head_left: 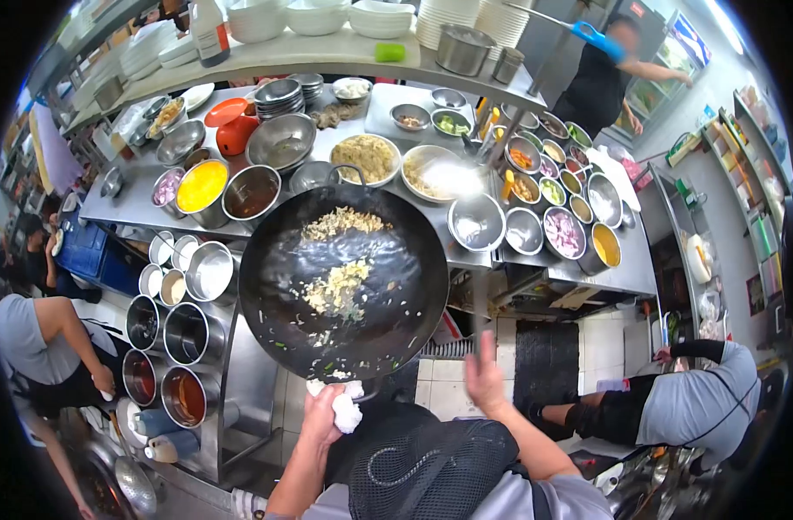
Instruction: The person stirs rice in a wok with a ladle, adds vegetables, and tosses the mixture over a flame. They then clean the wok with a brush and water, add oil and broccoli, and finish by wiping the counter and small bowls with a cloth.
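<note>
White cloth (pixel 348 415) is gripped by left hand (pixel 321 416) at 6 o'clock of wok (pixel 398 290), right hand (pixel 486 379) held clear at 4, blurred fingers seemingly outstretched.

Workers (pixel 695 403) fill a commercial kitchen equipped with stacked white bowls (pixel 317 19), a broad wok (pixel 405 303) and a steel tabletop (pixel 136 206) crowded with metal bowls (pixel 476 222).

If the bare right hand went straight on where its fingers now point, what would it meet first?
Probably the front edge of the flat silver steel counter, then perhaps the shiny round steel bowl near that edge. The height of the right hand is unclear in this view.
</note>
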Tool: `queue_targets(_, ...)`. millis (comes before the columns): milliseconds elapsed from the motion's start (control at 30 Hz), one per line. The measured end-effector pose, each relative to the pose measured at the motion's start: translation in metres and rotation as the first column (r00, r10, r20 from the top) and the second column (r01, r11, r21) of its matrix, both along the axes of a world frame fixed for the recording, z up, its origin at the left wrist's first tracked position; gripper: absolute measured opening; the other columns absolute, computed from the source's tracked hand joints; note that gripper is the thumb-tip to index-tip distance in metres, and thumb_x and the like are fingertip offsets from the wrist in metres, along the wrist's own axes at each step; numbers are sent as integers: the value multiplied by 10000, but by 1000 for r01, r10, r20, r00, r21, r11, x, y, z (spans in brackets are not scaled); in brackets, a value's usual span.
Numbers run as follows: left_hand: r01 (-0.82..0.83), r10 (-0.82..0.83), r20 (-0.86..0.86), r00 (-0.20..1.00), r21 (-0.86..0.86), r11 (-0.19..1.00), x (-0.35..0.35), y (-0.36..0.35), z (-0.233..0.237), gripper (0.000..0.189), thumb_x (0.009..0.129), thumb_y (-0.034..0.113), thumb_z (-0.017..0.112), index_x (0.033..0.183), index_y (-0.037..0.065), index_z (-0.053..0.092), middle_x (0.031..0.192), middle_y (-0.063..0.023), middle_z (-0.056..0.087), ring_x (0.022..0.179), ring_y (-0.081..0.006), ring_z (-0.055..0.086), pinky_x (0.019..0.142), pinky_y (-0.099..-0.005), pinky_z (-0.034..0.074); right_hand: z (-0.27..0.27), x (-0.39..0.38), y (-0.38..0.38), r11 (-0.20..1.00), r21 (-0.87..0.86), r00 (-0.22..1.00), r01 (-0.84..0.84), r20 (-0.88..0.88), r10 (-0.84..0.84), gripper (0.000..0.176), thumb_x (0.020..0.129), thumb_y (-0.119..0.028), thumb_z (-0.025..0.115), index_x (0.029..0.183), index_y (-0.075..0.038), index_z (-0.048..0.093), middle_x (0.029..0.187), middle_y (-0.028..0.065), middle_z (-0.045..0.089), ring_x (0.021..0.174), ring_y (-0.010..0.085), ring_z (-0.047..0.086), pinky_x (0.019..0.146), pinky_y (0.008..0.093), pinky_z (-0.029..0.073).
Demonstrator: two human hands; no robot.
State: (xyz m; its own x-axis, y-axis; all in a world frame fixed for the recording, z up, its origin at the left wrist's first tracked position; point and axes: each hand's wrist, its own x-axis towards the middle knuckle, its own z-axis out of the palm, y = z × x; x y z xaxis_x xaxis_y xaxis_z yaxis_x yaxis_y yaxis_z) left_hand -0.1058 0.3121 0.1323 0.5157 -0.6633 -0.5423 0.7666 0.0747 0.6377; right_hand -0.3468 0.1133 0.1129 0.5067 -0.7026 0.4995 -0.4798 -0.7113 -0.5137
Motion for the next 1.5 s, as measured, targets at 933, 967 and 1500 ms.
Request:
queue_targets(933, 81, -89, -99, 991, -87, 993, -102, -11, -25, 185, 893, 113, 532, 1011, -9, 605, 831, -101, 654, 612, -200, 630, 512, -323, 532, 68, -70, 17, 805, 590, 997, -69, 21, 70, 543, 967, -133, 560, 1467, -46, 367, 713, 131, 641, 590, 199, 628, 579, 331, 499)
queue_targets(967, 100, -103, -46, 994, -68, 993, -103, -10, -27, 183, 888, 89, 528, 1032, -1, 597, 856, -97, 654, 632, -196, 632, 527, -325, 535, 70, -66, 17, 817, 573, 997, -64, 1, 78, 540, 969, -151, 562, 1466, -58, 373, 699, 136, 638, 602, 203, 640, 583, 340, 497)
queue_targets(1500, 25, -42, 190, 981, 92, 995, -75, 22, -38, 397, 783, -36, 526, 1170, 53, 525, 1022, -61, 622, 871, -185, 643, 753, -339, 550, 67, -62, 2, -594, 705, 903, -389, 420, -93, 497, 1019, -241, 478, 1485, -140, 338, 662, 7, 442, 385, 40, 378, 324, 205, 346)
